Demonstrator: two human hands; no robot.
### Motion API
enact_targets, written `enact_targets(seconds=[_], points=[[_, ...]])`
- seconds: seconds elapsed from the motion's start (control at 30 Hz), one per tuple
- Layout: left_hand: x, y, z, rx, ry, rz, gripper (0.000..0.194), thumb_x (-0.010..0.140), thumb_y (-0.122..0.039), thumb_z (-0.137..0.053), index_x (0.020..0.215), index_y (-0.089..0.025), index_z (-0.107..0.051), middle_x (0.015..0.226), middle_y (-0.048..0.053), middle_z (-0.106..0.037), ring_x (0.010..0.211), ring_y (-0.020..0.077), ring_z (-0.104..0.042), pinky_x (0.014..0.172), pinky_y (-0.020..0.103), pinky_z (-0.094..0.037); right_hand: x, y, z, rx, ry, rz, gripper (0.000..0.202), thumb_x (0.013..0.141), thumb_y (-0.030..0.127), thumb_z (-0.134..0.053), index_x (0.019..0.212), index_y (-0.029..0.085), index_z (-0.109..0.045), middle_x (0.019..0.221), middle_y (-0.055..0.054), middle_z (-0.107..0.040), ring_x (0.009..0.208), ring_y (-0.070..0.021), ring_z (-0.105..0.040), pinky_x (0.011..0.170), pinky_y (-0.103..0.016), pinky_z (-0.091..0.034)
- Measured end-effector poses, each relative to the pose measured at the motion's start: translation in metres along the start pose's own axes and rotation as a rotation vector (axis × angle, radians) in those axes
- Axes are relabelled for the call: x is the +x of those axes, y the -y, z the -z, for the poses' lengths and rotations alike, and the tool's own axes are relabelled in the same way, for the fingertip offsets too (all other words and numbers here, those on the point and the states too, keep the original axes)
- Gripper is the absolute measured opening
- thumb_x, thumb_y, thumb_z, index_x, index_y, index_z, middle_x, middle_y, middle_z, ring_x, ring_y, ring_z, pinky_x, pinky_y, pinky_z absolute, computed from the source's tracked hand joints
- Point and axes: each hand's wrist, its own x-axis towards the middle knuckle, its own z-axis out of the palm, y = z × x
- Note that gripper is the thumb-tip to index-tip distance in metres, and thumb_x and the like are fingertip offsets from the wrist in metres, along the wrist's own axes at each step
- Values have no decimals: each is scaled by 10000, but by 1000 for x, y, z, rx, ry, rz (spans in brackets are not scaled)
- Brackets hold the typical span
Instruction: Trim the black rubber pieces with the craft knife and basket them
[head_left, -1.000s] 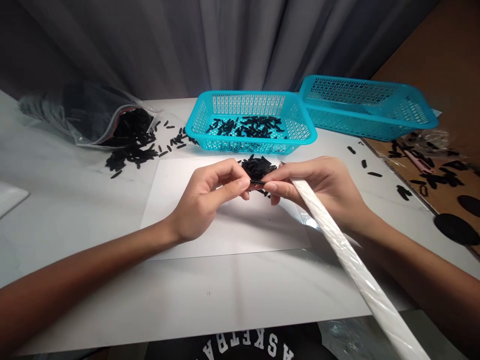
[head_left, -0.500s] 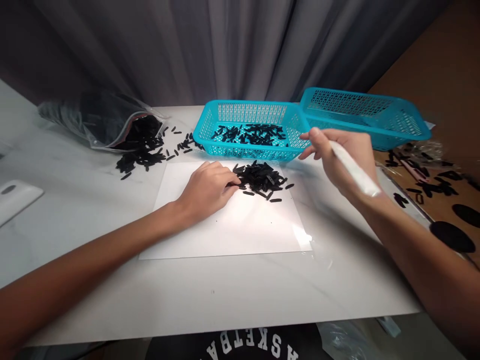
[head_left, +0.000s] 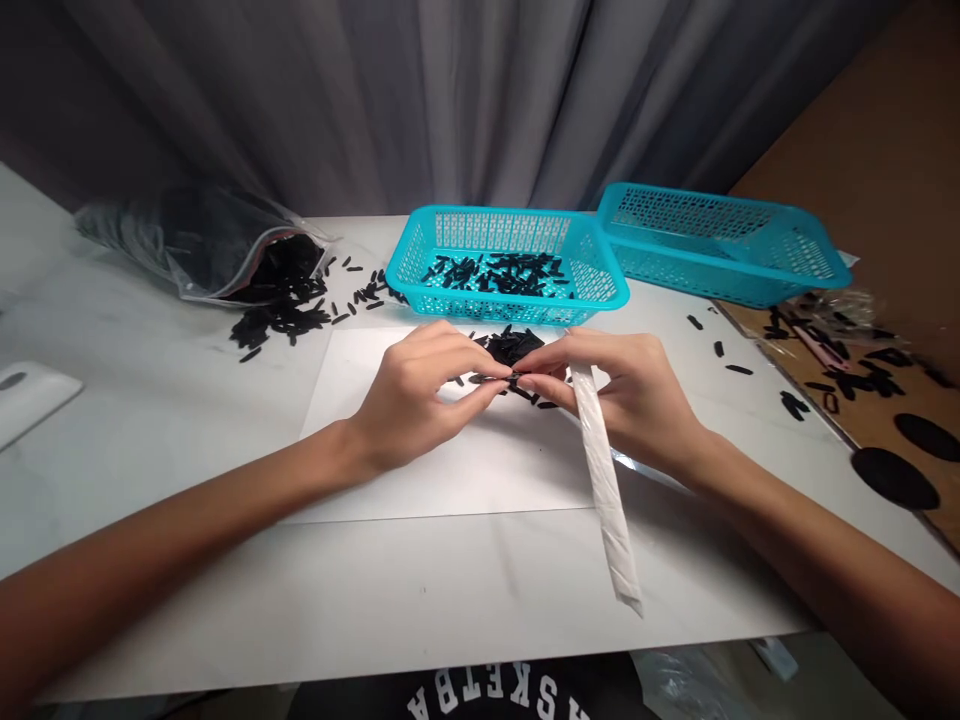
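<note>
My left hand [head_left: 424, 395] is closed, its thumb and fingertips pinching a small black elongated piece [head_left: 513, 377] above the white sheet [head_left: 442, 490]. The fingertips of my right hand [head_left: 630, 390] meet it from the other side and pinch the same piece. A long stick wrapped in white [head_left: 606, 490] is also held in my right hand, slanting down toward the front of the table; its tip is hidden. Just behind the fingertips lies a pile of similar black pieces [head_left: 517, 345], partly covered by my hands.
A blue basket [head_left: 517, 308] with black pieces stands behind the sheet, another blue basket [head_left: 750, 283] to its right. At left, a clear zip bag [head_left: 202, 245] spills black pieces [head_left: 281, 318]. Black discs [head_left: 896, 478] lie on the brown surface at right.
My right hand has come down and left from beside the basket to meet my left hand, bringing the white-wrapped stick. My left hand has moved from the pile's edge, now pinching a piece.
</note>
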Motion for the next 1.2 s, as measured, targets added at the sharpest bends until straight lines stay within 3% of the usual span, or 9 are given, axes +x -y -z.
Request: enact_targets(seconds=[0.4, 0.97, 1.2], points=[[4, -8, 5, 14, -52, 17, 38, 840, -212, -784, 865, -229, -761, 830, 15, -800, 753, 184, -714, 734, 344, -525, -1, 8, 4, 59, -27, -53, 94, 839, 360, -797, 848, 273, -762, 781, -18, -753, 638, -177, -655, 633, -337, -505], [3, -17, 5, -159, -82, 230, 52, 856, -250, -790, 903, -271, -791, 799, -7, -777, 731, 163, -639, 641, 322, -460, -1, 12, 8, 297, -59, -151, 155, 779, 298, -854, 847, 197, -758, 766, -8, -759, 663, -137, -694, 609, -262, -574], [2, -18, 4, -184, -84, 271, 28, 886, -236, -750, 896, -243, -776, 826, 0, -772, 729, 150, -638, 643, 310, -468, -3, 12, 8, 255, -77, -176, 157, 784, 349, -849, 848, 224, -780, 767, -12, -765, 648, -150, -696, 585, -279, -569]])
